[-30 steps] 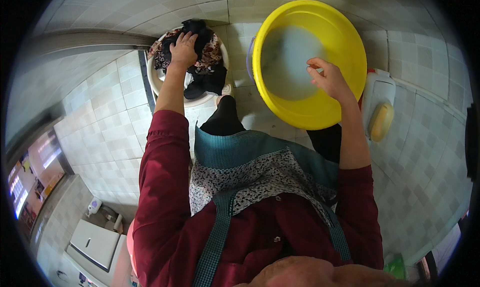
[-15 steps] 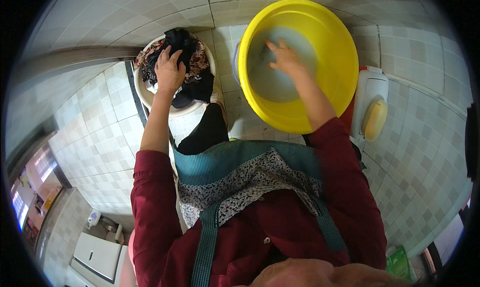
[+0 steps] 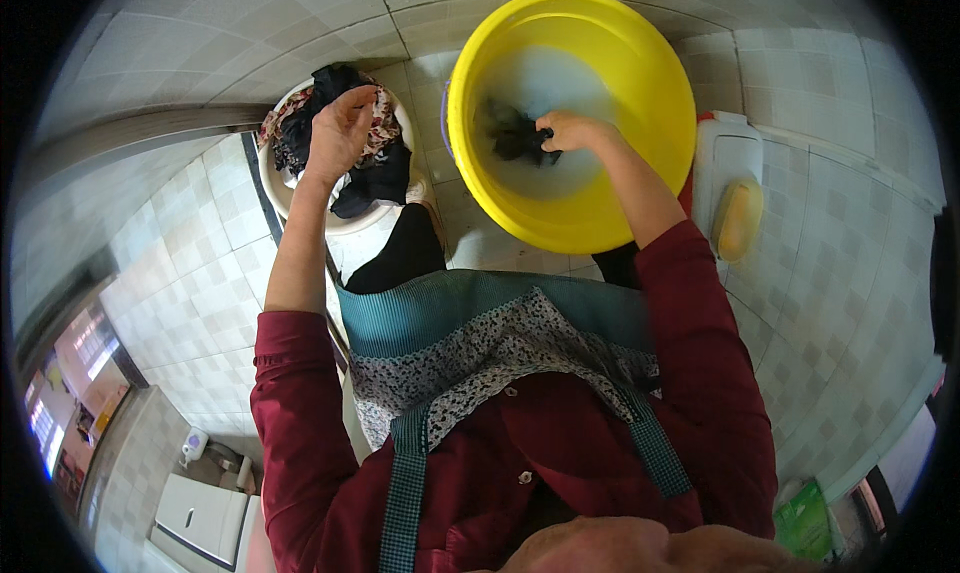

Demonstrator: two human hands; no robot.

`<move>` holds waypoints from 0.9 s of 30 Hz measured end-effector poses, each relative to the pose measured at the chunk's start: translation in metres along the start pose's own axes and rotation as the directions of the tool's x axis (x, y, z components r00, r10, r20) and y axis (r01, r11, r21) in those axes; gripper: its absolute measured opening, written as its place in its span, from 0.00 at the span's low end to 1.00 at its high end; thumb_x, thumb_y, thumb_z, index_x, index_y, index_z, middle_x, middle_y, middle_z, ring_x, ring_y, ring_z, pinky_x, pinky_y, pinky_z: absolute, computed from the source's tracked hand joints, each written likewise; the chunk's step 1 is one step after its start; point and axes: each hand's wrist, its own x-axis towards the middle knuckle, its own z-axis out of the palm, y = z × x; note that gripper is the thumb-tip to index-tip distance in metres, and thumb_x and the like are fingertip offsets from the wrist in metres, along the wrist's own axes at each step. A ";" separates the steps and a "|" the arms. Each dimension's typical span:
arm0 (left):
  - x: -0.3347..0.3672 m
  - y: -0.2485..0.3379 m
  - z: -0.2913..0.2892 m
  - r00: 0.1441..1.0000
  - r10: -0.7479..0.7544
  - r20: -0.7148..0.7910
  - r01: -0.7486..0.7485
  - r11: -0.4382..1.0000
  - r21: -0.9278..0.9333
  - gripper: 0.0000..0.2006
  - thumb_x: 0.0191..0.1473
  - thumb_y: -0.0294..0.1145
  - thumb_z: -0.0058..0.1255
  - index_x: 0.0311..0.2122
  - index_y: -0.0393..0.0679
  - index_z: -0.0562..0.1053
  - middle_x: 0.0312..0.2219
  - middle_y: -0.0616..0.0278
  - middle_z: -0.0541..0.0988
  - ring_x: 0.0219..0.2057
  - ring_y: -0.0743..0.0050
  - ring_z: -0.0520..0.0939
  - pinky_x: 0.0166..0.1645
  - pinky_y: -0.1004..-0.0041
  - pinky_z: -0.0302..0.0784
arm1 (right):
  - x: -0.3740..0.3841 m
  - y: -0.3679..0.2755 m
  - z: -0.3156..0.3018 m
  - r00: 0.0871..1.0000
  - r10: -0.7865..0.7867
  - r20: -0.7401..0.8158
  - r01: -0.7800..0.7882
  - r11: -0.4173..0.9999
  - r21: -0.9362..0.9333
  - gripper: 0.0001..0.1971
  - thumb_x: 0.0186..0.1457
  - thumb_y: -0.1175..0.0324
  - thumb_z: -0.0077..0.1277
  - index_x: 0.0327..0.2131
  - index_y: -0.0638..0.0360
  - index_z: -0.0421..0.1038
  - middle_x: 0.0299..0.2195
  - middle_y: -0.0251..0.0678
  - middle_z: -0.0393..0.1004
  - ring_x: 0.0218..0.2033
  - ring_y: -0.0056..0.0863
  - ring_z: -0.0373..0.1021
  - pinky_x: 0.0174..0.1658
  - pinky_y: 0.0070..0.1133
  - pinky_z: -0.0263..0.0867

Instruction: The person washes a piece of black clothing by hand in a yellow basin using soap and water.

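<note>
My right hand [image 3: 578, 131] is closed on a wet black cloth [image 3: 514, 139] inside the large yellow tub [image 3: 655, 103]. Part of the cloth lies under cloudy, greyish water [image 3: 560, 78], so its kind and full shape are hidden. Over the white basin [image 3: 408, 133] at the left, my left hand [image 3: 340, 133] hovers with loosely bent fingers apart and nothing in it. Heaped in that basin are black clothes [image 3: 372, 181] and a flower-patterned garment [image 3: 384, 123].
Tiled walls stand close behind the tub and basin. Right of the tub are a white container [image 3: 720, 153] and a yellow oblong object [image 3: 738, 218]. A white box-shaped appliance [image 3: 200, 518] stands at lower left, a green packet [image 3: 803, 523] at lower right.
My right hand, spread over the water before, has closed on the black cloth, which now shows at the surface. My left hand has lifted off the clothes in the basin.
</note>
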 end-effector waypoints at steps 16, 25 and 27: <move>-0.019 0.180 0.044 0.956 0.023 0.292 0.025 0.987 -0.159 0.18 0.53 0.37 0.52 0.44 0.35 0.74 0.33 0.53 0.80 0.30 0.70 0.80 0.39 0.73 0.76 | -0.151 -0.011 0.001 0.781 0.011 -0.624 0.262 0.902 0.344 0.18 0.51 0.64 0.54 0.42 0.65 0.68 0.37 0.45 0.73 0.40 0.36 0.68 0.44 0.26 0.63; -0.039 0.203 0.157 0.931 0.034 0.364 -0.144 0.949 0.281 0.18 0.47 0.45 0.58 0.32 0.37 0.78 0.27 0.46 0.79 0.33 0.46 0.80 0.39 0.61 0.74 | -0.199 -0.045 -0.013 0.705 0.110 -0.700 0.432 0.716 0.548 0.10 0.51 0.71 0.53 0.36 0.65 0.69 0.27 0.28 0.68 0.29 0.16 0.62 0.32 0.17 0.61; -0.032 0.203 0.156 0.931 0.085 0.354 -0.159 0.970 0.185 0.16 0.48 0.42 0.57 0.27 0.36 0.77 0.23 0.45 0.77 0.28 0.45 0.78 0.35 0.61 0.74 | -0.187 -0.027 -0.009 0.659 0.121 -0.742 0.517 0.644 0.564 0.10 0.52 0.71 0.53 0.36 0.65 0.70 0.27 0.28 0.69 0.29 0.15 0.64 0.33 0.17 0.62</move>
